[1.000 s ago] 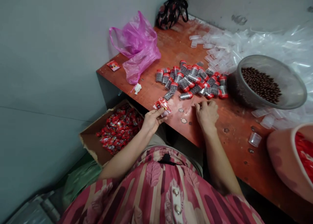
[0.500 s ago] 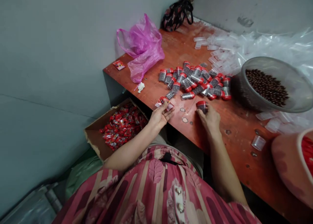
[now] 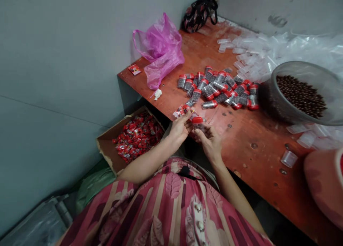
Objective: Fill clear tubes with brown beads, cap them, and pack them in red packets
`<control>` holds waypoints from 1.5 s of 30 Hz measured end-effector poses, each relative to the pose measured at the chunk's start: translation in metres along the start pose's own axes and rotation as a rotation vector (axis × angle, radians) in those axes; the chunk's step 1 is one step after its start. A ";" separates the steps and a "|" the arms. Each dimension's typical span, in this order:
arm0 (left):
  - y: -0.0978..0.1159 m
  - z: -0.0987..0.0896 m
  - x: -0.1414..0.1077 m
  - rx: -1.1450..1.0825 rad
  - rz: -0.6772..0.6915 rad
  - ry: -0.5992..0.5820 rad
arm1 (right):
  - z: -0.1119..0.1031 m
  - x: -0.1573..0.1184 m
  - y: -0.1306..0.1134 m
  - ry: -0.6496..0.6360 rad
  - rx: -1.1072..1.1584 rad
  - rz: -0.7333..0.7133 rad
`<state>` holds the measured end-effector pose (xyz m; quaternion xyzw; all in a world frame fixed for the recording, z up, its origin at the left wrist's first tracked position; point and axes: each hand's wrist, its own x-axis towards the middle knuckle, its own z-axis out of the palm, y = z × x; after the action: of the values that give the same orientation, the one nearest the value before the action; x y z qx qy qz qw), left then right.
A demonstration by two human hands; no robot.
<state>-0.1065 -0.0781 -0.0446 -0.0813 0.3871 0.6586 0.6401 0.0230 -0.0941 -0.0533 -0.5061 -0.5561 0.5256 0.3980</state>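
My left hand (image 3: 180, 131) pinches a red printed plastic wrapper (image 3: 182, 111) at the table's front edge. Between the fingers and thumb of my right hand (image 3: 212, 144) is a small clear jar (image 3: 197, 121) with a red lid and dark contents. The jar is right beside my left fingers; whether they touch it I cannot tell. Behind both hands, similar filled jars (image 3: 214, 85) lie in a loose pile on the red table (image 3: 235, 131). Below my left forearm, a cardboard box (image 3: 107, 149) holds many red wrapped packets (image 3: 138, 137).
A grey bowl (image 3: 278, 104) of dark brown balls (image 3: 300, 96) stands at the right, near heaped clear empty jars (image 3: 270, 56). One empty jar (image 3: 289, 158) lies near a pink tub (image 3: 321, 185). A pink plastic bag (image 3: 163, 56) and a dark patterned bag (image 3: 198, 15) sit further back.
My right hand has lifted the red-lidded jar and brought it left, up to my left hand. The left hand keeps the wrapper in nearly the same place. The view has shifted slightly.
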 end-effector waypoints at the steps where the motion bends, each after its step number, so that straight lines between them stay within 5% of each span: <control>1: 0.001 0.000 0.000 0.008 0.008 0.006 | 0.000 0.001 0.001 0.008 0.006 -0.006; 17: -0.003 0.004 -0.006 0.205 0.077 -0.192 | -0.003 0.007 0.002 -0.034 0.101 0.063; 24: -0.005 0.002 -0.004 0.280 0.045 -0.194 | -0.002 0.007 0.012 0.121 -0.082 -0.110; 31: -0.001 -0.004 -0.003 0.452 -0.005 -0.344 | -0.003 0.010 0.006 -0.053 0.265 0.096; 36: -0.006 -0.001 -0.006 0.447 0.088 -0.238 | -0.001 0.008 0.004 0.131 0.108 -0.027; 45: -0.011 0.001 -0.014 0.455 0.024 -0.277 | 0.000 0.014 0.011 0.030 0.406 0.129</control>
<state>-0.0936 -0.0900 -0.0403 0.1601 0.4350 0.5669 0.6810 0.0217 -0.0808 -0.0655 -0.4578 -0.3991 0.6435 0.4658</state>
